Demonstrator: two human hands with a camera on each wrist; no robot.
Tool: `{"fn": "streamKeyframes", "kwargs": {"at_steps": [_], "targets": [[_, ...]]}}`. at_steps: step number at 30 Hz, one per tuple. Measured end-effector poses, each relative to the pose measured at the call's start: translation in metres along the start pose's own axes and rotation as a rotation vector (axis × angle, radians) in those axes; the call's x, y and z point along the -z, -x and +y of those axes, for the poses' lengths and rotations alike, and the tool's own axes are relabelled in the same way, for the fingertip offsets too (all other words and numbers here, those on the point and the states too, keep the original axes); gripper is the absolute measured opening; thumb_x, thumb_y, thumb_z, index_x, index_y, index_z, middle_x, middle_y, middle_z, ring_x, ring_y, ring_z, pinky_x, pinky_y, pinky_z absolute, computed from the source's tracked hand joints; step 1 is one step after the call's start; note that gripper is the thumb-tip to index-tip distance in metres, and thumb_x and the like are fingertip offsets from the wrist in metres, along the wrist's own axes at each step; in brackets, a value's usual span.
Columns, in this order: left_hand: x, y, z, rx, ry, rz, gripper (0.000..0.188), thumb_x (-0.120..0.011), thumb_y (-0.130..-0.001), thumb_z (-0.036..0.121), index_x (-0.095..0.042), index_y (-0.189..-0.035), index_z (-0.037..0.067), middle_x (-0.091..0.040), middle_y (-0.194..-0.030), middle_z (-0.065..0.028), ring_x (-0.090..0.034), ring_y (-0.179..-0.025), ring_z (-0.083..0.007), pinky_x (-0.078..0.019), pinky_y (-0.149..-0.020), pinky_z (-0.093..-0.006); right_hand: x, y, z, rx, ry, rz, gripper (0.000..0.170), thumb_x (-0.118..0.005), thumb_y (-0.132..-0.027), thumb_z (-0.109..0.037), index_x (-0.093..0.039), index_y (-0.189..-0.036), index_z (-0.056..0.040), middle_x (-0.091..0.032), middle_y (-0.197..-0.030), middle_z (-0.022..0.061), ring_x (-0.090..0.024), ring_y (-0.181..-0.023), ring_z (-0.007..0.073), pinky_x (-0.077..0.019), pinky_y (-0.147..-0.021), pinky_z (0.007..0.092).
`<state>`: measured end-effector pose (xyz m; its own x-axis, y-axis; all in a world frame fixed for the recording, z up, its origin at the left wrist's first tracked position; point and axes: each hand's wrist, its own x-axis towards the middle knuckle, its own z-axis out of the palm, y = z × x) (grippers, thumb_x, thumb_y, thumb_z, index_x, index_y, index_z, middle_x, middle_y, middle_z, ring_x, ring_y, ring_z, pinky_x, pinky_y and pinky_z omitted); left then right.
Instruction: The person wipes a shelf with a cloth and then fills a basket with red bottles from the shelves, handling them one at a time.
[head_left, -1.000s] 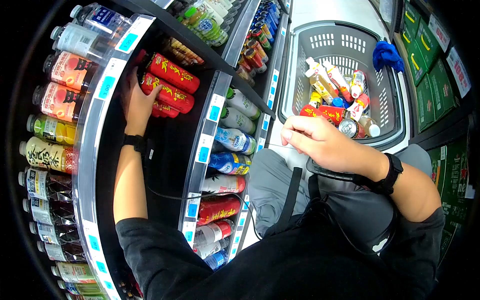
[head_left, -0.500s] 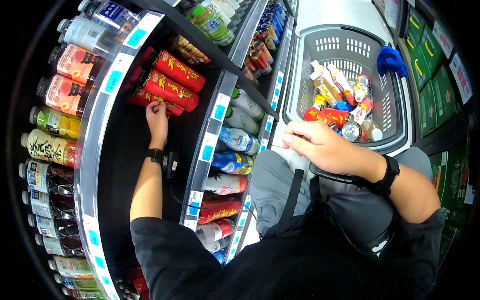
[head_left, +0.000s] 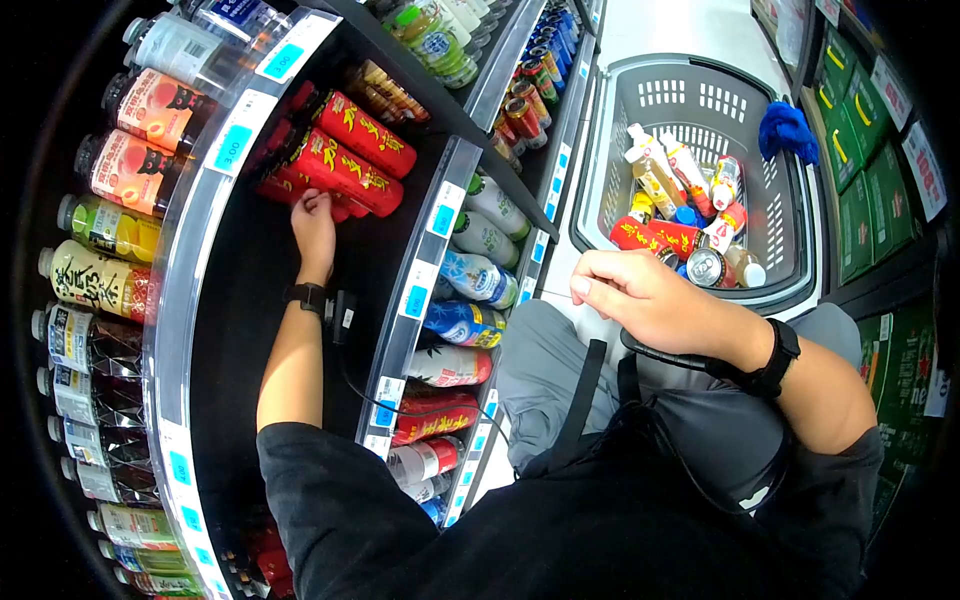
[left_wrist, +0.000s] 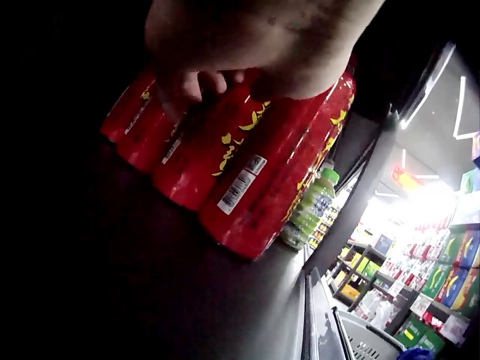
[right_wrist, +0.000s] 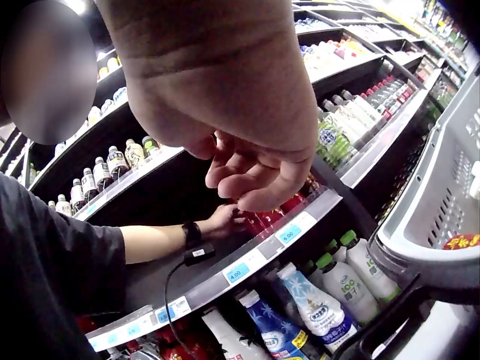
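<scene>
Several red drink bottles (head_left: pixel 345 170) with yellow lettering lie side by side on the dark shelf. My left hand (head_left: pixel 315 238) is at the near end of this group, fingers curled against one bottle. From the left wrist view, the hand (left_wrist: pixel 262 45) arches over the red bottles (left_wrist: pixel 244 199), its fingertips reaching down between them; part of the grip is hidden. My right hand (head_left: pixel 645 300) hovers between the shelf and the shopping basket (head_left: pixel 800 210). Its fingers hang loosely curled around nothing, as the right wrist view also shows.
Bottles and cans (head_left: pixel 705 268) fill part of the basket, and a blue cloth (head_left: pixel 787 132) hangs on its rim. A clear shelf edge with price tags (head_left: pixel 232 145) borders more bottles at left. A black cable (head_left: pixel 400 410) trails from my left wrist. Green cartons (head_left: pixel 870 170) stand at right.
My left hand has come back from over the top of the red bottles to their near end, staying there over the last half second. My right hand has hardly moved.
</scene>
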<state>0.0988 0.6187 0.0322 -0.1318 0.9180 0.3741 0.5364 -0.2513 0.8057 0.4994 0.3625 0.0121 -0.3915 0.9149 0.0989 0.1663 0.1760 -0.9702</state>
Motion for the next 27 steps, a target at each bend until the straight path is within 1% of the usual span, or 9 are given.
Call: {"fn": "streamKeyframes", "kwargs": {"at_steps": [1, 3, 4, 8, 16, 19, 23, 25, 27], "targets": [[0.002, -0.006, -0.006, -0.149, 0.018, 0.095, 0.029, -0.061, -0.091, 0.011, -0.051, -0.116, 0.0, -0.059, -0.104, -0.0083, -0.058, -0.094, -0.016, -0.0472, -0.083, -0.028, 0.0, 0.0, -0.001, -0.011, 0.004, -0.002, 0.026, -0.05, -0.099, -0.021, -0.059, -0.094, 0.0033, -0.062, -0.079, 0.0145, -0.06, -0.074, 0.0209, -0.0468, -0.071, 0.0334], [0.005, -0.01, -0.008, -0.034, 0.197, 0.274, 0.036, -0.06, -0.09, 0.01, -0.048, -0.123, 0.001, -0.059, -0.113, -0.0101, -0.059, -0.101, -0.0191, -0.0463, -0.088, -0.0292, 0.0, 0.0, 0.0, -0.001, 0.01, -0.002, 0.026, -0.051, -0.099, -0.021, -0.059, -0.094, 0.0033, -0.062, -0.079, 0.0153, -0.06, -0.074, 0.0224, -0.0468, -0.07, 0.0338], [0.009, -0.007, 0.002, 0.064, 0.2, 0.207, 0.046, -0.056, -0.094, 0.018, -0.041, -0.137, 0.007, -0.052, -0.132, -0.0105, -0.052, -0.117, -0.0214, -0.0449, -0.094, -0.0339, 0.0, 0.001, 0.0, 0.008, 0.017, -0.001, 0.026, -0.051, -0.098, -0.021, -0.059, -0.094, 0.0032, -0.062, -0.079, 0.016, -0.06, -0.074, 0.0239, -0.0468, -0.07, 0.0342], [0.009, -0.014, -0.003, 0.247, 0.318, 0.075, 0.045, -0.035, -0.101, 0.034, -0.042, -0.141, 0.015, -0.046, -0.143, -0.0023, -0.044, -0.129, -0.0203, -0.0423, -0.099, -0.041, -0.001, 0.002, 0.0, 0.041, 0.036, -0.012, 0.026, -0.051, -0.098, -0.021, -0.059, -0.093, 0.0031, -0.061, -0.079, 0.0178, -0.061, -0.074, 0.0278, -0.0467, -0.07, 0.0357], [0.003, -0.015, 0.008, 0.288, 0.356, -0.041, 0.045, -0.034, -0.102, 0.033, -0.041, -0.142, 0.014, -0.045, -0.145, -0.0041, -0.043, -0.13, -0.021, -0.0418, -0.1, -0.0415, -0.004, 0.0, 0.002, 0.088, 0.052, -0.037, 0.026, -0.05, -0.099, -0.02, -0.057, -0.091, 0.0031, -0.059, -0.077, 0.0196, -0.06, -0.074, 0.0329, -0.0451, -0.069, 0.0391], [0.001, -0.011, 0.013, 0.331, 0.373, 0.026, 0.047, -0.036, -0.101, 0.036, -0.041, -0.143, 0.014, -0.045, -0.145, -0.0042, -0.043, -0.129, -0.0221, -0.0413, -0.1, -0.0417, -0.005, 0.0, 0.005, 0.108, 0.063, -0.037, 0.026, -0.049, -0.099, -0.02, -0.056, -0.089, 0.0028, -0.057, -0.076, 0.0198, -0.059, -0.075, 0.0337, -0.0446, -0.069, 0.0397], [-0.008, 0.001, 0.021, 0.099, 0.346, 0.132, 0.065, -0.05, -0.097, 0.047, -0.031, -0.148, 0.011, -0.04, -0.146, -0.0068, -0.04, -0.132, -0.0244, -0.0377, -0.103, -0.0417, -0.003, 0.0, 0.003, 0.099, 0.092, -0.049, 0.026, -0.049, -0.099, -0.02, -0.056, -0.09, 0.0025, -0.057, -0.076, 0.0201, -0.058, -0.075, 0.0346, -0.0443, -0.069, 0.0405], [-0.023, 0.013, 0.033, -0.122, 0.226, 0.021, 0.075, -0.062, -0.093, 0.042, -0.026, -0.147, 0.005, -0.041, -0.143, -0.0108, -0.042, -0.128, -0.0238, -0.0372, -0.104, -0.0385, -0.003, 0.0, 0.003, 0.102, 0.072, -0.057, 0.025, -0.049, -0.099, -0.021, -0.056, -0.09, 0.0023, -0.057, -0.077, 0.0201, -0.058, -0.077, 0.0353, -0.0444, -0.07, 0.0411], [-0.039, 0.025, 0.046, -0.108, 0.21, 0.001, 0.096, -0.082, -0.08, 0.023, -0.015, -0.144, -0.004, -0.046, -0.134, -0.0174, -0.048, -0.12, -0.0214, -0.0393, -0.103, -0.0344, -0.005, -0.001, 0.006, 0.123, 0.076, -0.058, 0.026, -0.049, -0.099, -0.021, -0.056, -0.091, 0.0023, -0.057, -0.077, 0.02, -0.058, -0.077, 0.0353, -0.0444, -0.07, 0.0412]]}}
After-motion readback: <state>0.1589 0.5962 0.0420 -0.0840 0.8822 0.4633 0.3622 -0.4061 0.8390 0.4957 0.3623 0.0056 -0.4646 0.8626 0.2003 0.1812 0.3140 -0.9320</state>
